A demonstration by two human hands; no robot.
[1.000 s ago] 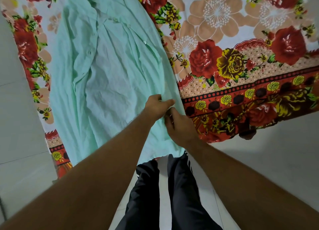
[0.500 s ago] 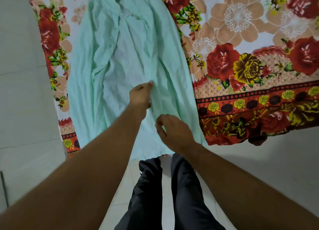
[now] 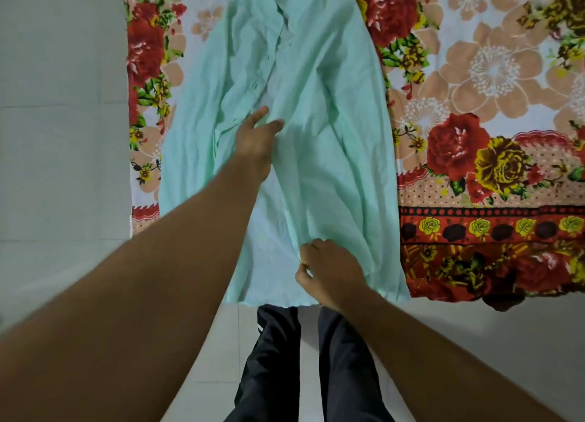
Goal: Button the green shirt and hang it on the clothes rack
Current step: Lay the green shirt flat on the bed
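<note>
The pale green shirt (image 3: 319,83) lies spread face up on a flowered bedsheet, collar far from me, hem at the near edge. Its front is open down the middle, and small buttons show along the left placket. My left hand (image 3: 254,141) reaches over the shirt's middle with fingers apart, fingertips at the placket edges. My right hand (image 3: 329,271) pinches the edge of the right front panel close to the hem. No clothes rack is in view.
The flowered bedsheet (image 3: 481,111) covers the bed and hangs over its near edge. White floor tiles (image 3: 60,137) lie to the left and below. My legs in black trousers (image 3: 275,364) stand right against the bed's edge.
My left hand let go near the hem and moved up the shirt toward its middle, fingers spreading. My right hand stayed low on the right front panel. The view shifted toward the collar.
</note>
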